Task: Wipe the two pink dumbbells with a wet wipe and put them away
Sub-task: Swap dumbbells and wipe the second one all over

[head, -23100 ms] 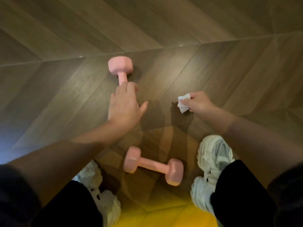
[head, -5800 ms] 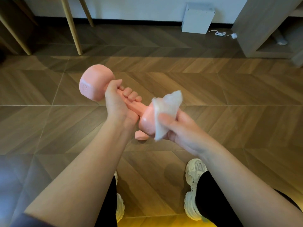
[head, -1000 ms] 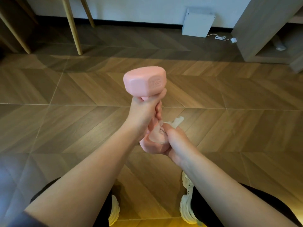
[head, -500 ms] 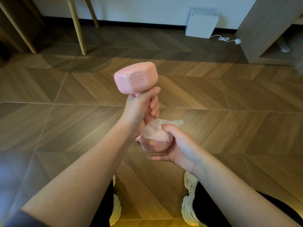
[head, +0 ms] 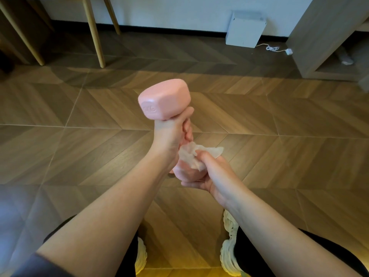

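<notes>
The left hand has its fingers curled tight round the handle of a matte pink dumbbell with blocky heads. It holds the dumbbell nearly upright in the air above the brown chevron-pattern wood floor, one head topmost. The right hand cups the lower head from below, thumb and fingers pinching a crumpled white wet wipe against it. Cream chunky sneakers stand on the floor below, and a white box sits by the far wall.

White box against wall, white cable beside it; wooden legs left; shelf unit right.
</notes>
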`<state>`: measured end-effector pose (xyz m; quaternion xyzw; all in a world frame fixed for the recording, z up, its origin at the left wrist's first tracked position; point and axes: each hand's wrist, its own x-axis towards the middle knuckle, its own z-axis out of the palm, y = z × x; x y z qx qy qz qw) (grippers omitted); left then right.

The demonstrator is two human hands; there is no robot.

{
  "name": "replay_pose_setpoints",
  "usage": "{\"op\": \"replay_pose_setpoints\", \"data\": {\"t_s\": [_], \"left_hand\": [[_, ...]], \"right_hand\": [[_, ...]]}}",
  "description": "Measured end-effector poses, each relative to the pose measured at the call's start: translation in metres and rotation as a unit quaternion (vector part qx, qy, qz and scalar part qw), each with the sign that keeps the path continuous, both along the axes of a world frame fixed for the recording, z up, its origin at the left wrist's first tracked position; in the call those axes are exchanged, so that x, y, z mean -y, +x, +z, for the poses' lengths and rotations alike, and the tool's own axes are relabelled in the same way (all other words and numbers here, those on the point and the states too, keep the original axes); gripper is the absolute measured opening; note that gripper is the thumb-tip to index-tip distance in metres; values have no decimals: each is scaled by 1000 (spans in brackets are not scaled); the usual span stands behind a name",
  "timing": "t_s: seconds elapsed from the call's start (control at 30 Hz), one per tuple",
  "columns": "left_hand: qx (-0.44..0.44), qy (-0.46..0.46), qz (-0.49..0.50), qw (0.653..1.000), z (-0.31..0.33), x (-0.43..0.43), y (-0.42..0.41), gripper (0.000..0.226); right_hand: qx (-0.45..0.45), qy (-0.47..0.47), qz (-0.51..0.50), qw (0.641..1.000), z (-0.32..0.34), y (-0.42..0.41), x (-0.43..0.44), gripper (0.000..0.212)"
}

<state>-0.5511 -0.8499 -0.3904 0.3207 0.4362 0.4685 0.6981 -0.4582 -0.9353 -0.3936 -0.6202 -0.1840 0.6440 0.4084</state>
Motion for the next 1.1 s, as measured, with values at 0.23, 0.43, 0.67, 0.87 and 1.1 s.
{"op": "replay_pose_setpoints", "data": {"t_s": [0.23, 0.43, 0.67, 0.87, 1.1], "left_hand": [[45, 8, -54, 998, 7, -1, -7, 42], [47, 6, -36, 998, 11, -3, -5, 41], [-2, -4, -33, 999, 14, -6, -14, 45], [-22, -15, -91, 995, 12, 3, -3, 37], [36, -37, -124, 991, 14, -6, -13, 44]], "right_hand": [[108, 28, 43, 993, 1, 5, 1, 47], [444, 307, 17, 841, 0, 11, 9, 33], [627, 337, 258, 653, -3, 18, 22, 40], [654, 317, 319, 608, -19, 22, 19, 66], [597, 397, 256, 648, -23, 23, 20, 54]]}}
